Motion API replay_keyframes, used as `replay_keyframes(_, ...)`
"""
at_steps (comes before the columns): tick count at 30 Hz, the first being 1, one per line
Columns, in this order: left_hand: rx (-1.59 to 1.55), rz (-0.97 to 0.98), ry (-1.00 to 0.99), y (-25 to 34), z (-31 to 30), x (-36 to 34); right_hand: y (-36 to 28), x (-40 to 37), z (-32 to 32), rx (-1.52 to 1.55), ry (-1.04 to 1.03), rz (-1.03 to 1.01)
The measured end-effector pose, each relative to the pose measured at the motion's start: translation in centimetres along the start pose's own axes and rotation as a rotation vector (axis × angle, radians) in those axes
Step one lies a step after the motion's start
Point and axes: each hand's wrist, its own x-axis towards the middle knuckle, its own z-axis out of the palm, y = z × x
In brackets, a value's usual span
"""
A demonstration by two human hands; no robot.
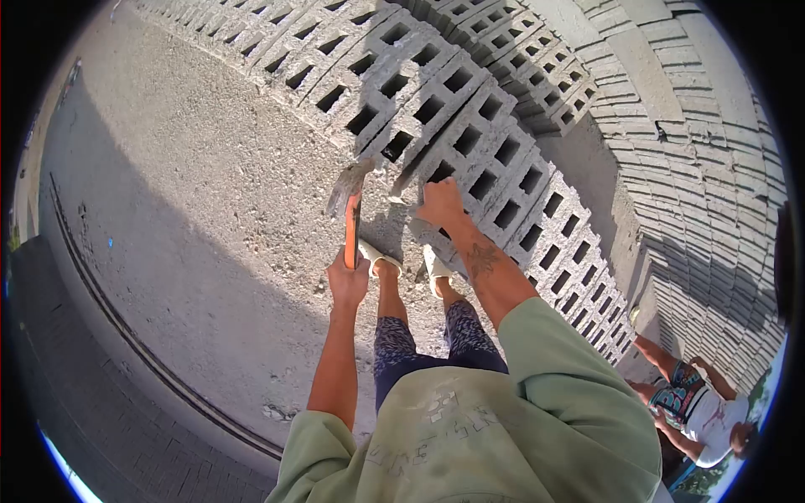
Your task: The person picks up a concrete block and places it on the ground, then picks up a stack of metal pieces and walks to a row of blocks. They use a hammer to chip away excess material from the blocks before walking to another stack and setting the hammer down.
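Note:
My left hand grips the orange handle of a trowel-like tool; its grey metal blade points up toward the edge of the row of hollow concrete blocks. My right hand rests on the near side of one block in that row, fingers curled over its edge. My feet in pale sandals stand on the ground just below the hands.
Rows of grey hollow blocks run diagonally from the top left to the right. Taller stacks of blocks rise at the right. Another person crouches at the lower right. Gravelly concrete ground spreads left, with a dark groove.

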Motion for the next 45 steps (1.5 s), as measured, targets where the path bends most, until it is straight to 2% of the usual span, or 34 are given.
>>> replay_keyframes(3,-0.554,-0.361,0.236,1.6,-2.7,-4.2,0.9,-0.9,-2.1,-0.004,-0.024,-0.053)
replay_keyframes(6,-1.055,-0.235,0.514,0.4,-0.1,-4.5,0.8,-1.2,-2.7,0.046,-0.03,-0.068)
replay_keyframes(7,-1.159,-0.336,0.534,0.0,1.7,-4.2,0.5,-1.2,-3.1,0.108,-0.051,-0.027)
replay_keyframes(8,-1.187,-0.825,0.463,-4.9,4.7,-3.5,0.4,-1.0,-3.4,0.166,-0.063,0.023)
replay_keyframes(9,-1.118,-0.542,0.342,-12.2,11.6,-4.3,0.6,-0.7,-3.5,0.143,-0.066,0.026)
replay_keyframes(10,-0.434,-0.603,0.215,-8.9,12.5,-3.0,0.5,-0.7,-3.3,0.115,-0.036,0.001)
replay_keyframes(11,0.048,-0.42,-0.329,-14.0,15.0,-1.3,0.4,-1.0,-3.1,0.09,-0.011,-0.026)
replay_keyframes(13,-0.122,-0.758,-0.266,-9.1,9.4,3.5,-0.1,-0.5,-3.6,0.012,-0.032,-0.032)
replay_keyframes(15,-0.135,-0.731,-0.169,-9.0,6.0,2.7,-0.1,-1.2,-3.1,-0.049,0.066,-0.11)
replay_keyframes(16,-0.209,-0.673,-0.014,-8.8,4.6,1.5,-0.3,-1.3,-3.3,-0.048,0.063,-0.117)
replay_keyframes(18,-0.261,-0.69,0.125,-8.0,1.1,0.1,-1.1,-1.1,-4.4,0.088,-0.092,-0.023)
replay_keyframes(19,-0.253,-0.661,0.119,-8.0,-0.3,-0.5,-1.8,-0.7,-5.0,0.099,-0.066,-0.013)
replay_keyframes(21,-0.286,-0.605,0.205,-7.8,-2.5,-1.1,-3.2,0.1,-5.9,0.122,0.257,-0.04)
replay_keyframes(22,-0.274,-0.575,0.184,-7.3,-3.2,-0.7,-4.1,1.4,-5.9,0.035,0.343,-0.101)
replay_keyframes(24,-0.472,-0.518,0.135,-3.3,-5.5,1.0,-5.1,4.9,-4.2,-0.119,0.445,-0.184)
replay_keyframes(26,-0.351,-0.192,0.035,2.0,-7.2,4.0,-5.1,8.3,-1.5,-0.186,0.124,-0.033)
replay_keyframes(27,-0.348,-0.012,0.01,4.1,-7.3,5.5,-6.3,8.2,-2.1,-0.202,0.074,0.019)
replay_keyframes(28,-0.341,0.03,-0.005,7.2,-7.7,7.1,-7.2,8.3,-3.0,-0.215,0.026,0.066)
replay_keyframes(30,-0.267,0.26,-0.087,12.3,-8.1,9.2,-6.2,10.2,-0.3,-0.157,0.067,0.088)
replay_keyframes(32,-0.195,0.329,-0.105,13.4,-7.2,10.5,-4.7,9.7,0.7,-0.108,0.067,0.09)
replay_keyframes(33,-0.127,0.387,-0.104,13.3,-7.3,11.4,-4.2,9.4,0.1,-0.118,0.051,0.064)
replay_keyframes(35,-0.082,0.296,-0.084,9.3,-7.5,10.3,-3.4,8.6,-1.3,-0.132,-0.013,0.003)
replay_keyframes(37,-0.214,0.112,-0.009,5.2,-8.2,7.6,-3.1,6.8,-4.6,-0.059,0.003,-0.069)
replay_keyframes(38,-0.212,0.08,0.018,4.1,-8.8,5.9,-3.0,6.6,-4.8,-0.063,-0.023,-0.102)
replay_keyframes(40,-0.629,-0.135,0.219,1.8,-9.6,3.7,-2.9,6.4,-4.9,-0.014,0.064,-0.093)
replay_keyframes(41,-0.636,-0.153,0.245,0.4,-8.8,3.6,-2.8,6.5,-5.1,-0.026,0.046,-0.117)
replay_keyframes(43,-1.358,-0.099,0.551,-2.3,-5.6,3.0,-2.5,6.3,-5.0,0.005,0.089,-0.132)
replay_keyframes(45,-1.261,-0.175,0.538,-2.4,-1.2,3.9,-2.7,6.3,-5.5,0.014,0.02,-0.13)
